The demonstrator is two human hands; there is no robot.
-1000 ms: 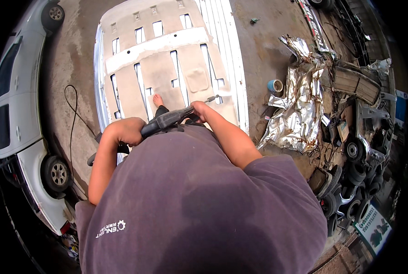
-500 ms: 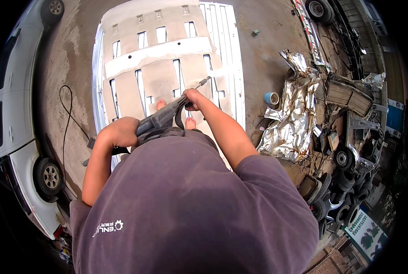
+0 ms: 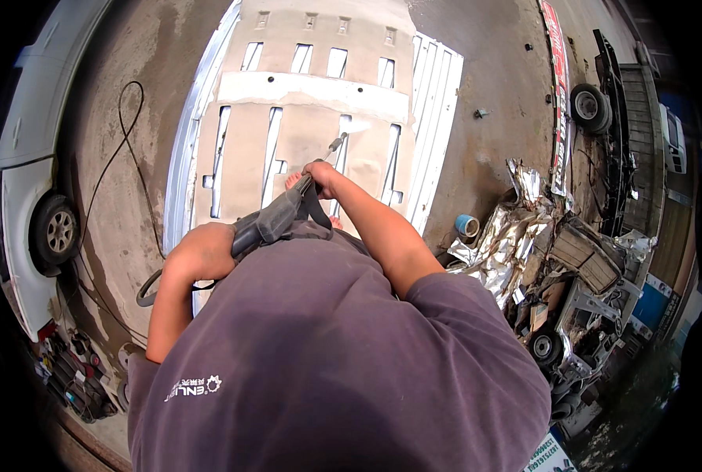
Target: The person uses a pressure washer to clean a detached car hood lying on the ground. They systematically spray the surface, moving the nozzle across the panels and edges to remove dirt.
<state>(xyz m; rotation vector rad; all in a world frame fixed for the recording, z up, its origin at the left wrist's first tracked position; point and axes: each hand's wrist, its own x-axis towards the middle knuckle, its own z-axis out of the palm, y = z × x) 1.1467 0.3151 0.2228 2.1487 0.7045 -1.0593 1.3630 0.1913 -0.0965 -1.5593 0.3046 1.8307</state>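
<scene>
I hold a dark grey pressure washer gun slantwise in front of my body, its thin nozzle aimed forward and a little right. Wrapped round its rear end is my left hand. My right hand grips the front, just behind the nozzle, where a black strap hangs down. A whitish streak, apparently spray, shows at the tip. Below lies a large white ribbed metal panel with a slotted beige sheet over it. My bare feet are partly visible on the sheet.
A black hose loops over the wet concrete at left, beside a white vehicle. To the right are a blue-and-white tin, crumpled silvery sheeting, scrap vehicle parts and a loose wheel.
My view has swung left, so the panel and scrap sit further right in the picture. The gun now points more steeply forward; both hands keep their grip.
</scene>
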